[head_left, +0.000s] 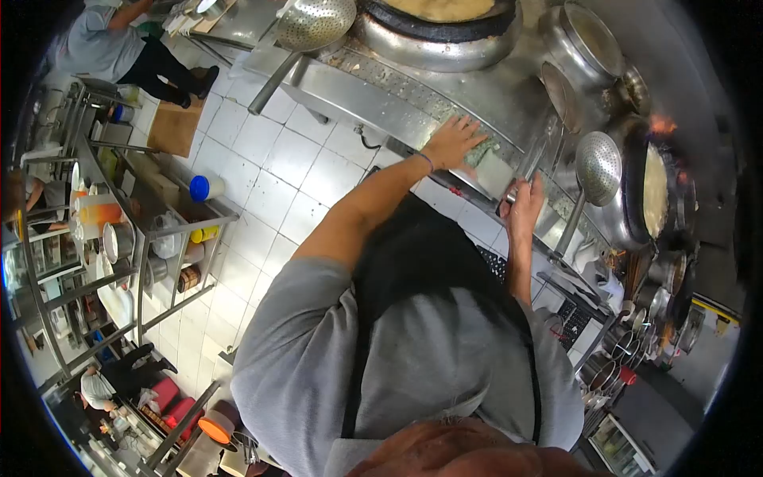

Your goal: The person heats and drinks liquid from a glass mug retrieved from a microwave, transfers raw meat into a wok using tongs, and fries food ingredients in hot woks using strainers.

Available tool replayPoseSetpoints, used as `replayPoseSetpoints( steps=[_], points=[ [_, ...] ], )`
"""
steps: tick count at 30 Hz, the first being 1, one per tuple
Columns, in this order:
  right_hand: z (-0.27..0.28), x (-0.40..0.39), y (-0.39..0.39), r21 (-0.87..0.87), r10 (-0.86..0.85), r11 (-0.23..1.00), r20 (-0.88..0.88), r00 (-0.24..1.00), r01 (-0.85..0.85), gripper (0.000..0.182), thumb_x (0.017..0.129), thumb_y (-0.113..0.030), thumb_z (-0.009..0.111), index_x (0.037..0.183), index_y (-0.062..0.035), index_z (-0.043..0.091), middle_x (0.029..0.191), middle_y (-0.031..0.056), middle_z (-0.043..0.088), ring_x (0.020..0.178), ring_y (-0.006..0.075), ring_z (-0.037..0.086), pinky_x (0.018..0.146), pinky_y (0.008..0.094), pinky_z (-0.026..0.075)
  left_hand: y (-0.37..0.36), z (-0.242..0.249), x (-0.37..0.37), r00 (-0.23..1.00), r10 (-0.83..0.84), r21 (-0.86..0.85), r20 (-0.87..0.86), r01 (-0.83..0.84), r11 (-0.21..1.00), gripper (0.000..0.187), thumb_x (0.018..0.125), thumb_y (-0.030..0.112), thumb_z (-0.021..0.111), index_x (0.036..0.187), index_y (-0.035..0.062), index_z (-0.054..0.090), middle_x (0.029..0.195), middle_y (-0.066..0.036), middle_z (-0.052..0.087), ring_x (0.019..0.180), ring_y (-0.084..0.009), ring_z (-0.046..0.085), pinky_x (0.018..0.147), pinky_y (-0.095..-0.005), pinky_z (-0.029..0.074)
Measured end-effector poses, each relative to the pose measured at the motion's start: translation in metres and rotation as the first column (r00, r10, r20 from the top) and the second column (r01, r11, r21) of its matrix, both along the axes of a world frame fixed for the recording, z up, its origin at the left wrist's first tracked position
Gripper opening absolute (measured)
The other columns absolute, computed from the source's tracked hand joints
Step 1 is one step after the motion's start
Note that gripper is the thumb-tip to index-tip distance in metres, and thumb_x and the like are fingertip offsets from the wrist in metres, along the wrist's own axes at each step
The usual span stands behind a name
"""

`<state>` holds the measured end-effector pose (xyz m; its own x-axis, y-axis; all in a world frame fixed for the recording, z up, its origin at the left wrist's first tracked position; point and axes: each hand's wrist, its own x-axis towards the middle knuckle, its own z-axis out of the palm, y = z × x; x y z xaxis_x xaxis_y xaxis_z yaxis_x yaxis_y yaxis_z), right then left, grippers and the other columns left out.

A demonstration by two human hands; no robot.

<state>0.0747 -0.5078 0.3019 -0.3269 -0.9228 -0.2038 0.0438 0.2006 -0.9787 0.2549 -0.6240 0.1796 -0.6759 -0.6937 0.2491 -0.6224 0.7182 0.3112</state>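
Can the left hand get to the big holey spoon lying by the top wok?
Probably yes. The left hand lies open on the steel counter, holding nothing, and the holey spoon has its handle sticking out over the same counter's edge with nothing standing between them. It might take a sideways stretch.

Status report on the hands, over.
Left hand flat on cloth at stove edge. Right hand gripping metal handle. Skimmer leaning close beside it.

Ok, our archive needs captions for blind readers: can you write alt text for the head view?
A person in grey stands at a steel stove, left hand flat on a cloth, right hand gripping a metal handle. Woks and strainers sit around; a co-worker stands beyond.
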Motion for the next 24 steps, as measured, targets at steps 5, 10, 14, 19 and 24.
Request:
replayPoseSetpoints(
  steps=[5,10,14,19,24],
  points=[
    [0.0,0.01,-0.003,-0.043,0.072,0.996,-0.095,0.993,-0.076,0.061,0.096,-0.018,0.053,0.147,0.0035,0.028,0.067,0.0015,0.048,0.047,0.009,0.045,0.034,0.0239,0.036,-0.001,-0.038,0.03,0.963,0.251,-0.102,-0.094,-0.261,0.96,0.062,0.081,0.023,0.061,0.14,0.0084,0.047,0.147,-0.015,0.044,0.139,-0.0379,0.034,0.116,-0.0512,0.023],
    [0.002,0.007,0.006,0.009,0.022,1.0,-0.077,0.997,-0.021,0.064,0.096,-0.018,0.055,0.148,0.0043,0.026,0.064,-0.0002,0.045,0.047,0.0082,0.044,0.034,0.0234,0.036,0.008,-0.03,0.109,0.799,0.573,-0.016,-0.179,-0.585,0.811,0.062,0.077,0.004,0.053,0.138,0.0089,0.049,0.141,-0.017,0.049,0.137,-0.0382,0.037,0.115,-0.0512,0.025],
    [0.006,-0.016,0.026,-0.007,-0.083,0.997,-0.088,0.993,0.082,0.065,0.097,-0.019,0.054,0.15,0.0013,0.024,0.062,0.0,0.049,0.043,0.0085,0.044,0.035,0.0238,0.034,0.086,-0.159,0.321,0.432,0.895,-0.093,0.111,-0.892,0.442,0.049,0.078,0.016,0.062,0.126,0.0077,0.057,0.125,-0.017,0.058,0.113,-0.0328,0.057,0.096,-0.0471,0.042],
    [0.006,-0.052,0.066,0.003,-0.198,0.98,0.001,0.98,0.198,0.063,0.095,-0.018,0.057,0.148,0.0033,0.029,0.063,-0.0023,0.045,0.045,0.0059,0.042,0.035,0.0238,0.036,0.308,-0.151,0.494,0.057,0.998,0.413,0.031,-0.91,0.039,0.03,0.081,0.027,0.07,0.1,0.0029,0.07,0.098,-0.019,0.071,0.083,-0.0321,0.07,0.073,-0.0416,0.056],
    [0.011,-0.049,0.062,0.039,-0.172,0.985,0.04,0.984,0.17,0.056,0.095,-0.015,0.054,0.144,0.0027,0.035,0.064,-0.0014,0.047,0.043,0.0069,0.043,0.034,0.0238,0.033,0.248,-0.039,0.42,-0.494,0.824,0.428,-0.277,-0.831,-0.354,0.065,0.087,0.054,0.063,0.078,-0.0108,0.068,0.08,-0.027,0.069,0.069,-0.0367,0.067,0.062,-0.0469,0.052]
  ],
)
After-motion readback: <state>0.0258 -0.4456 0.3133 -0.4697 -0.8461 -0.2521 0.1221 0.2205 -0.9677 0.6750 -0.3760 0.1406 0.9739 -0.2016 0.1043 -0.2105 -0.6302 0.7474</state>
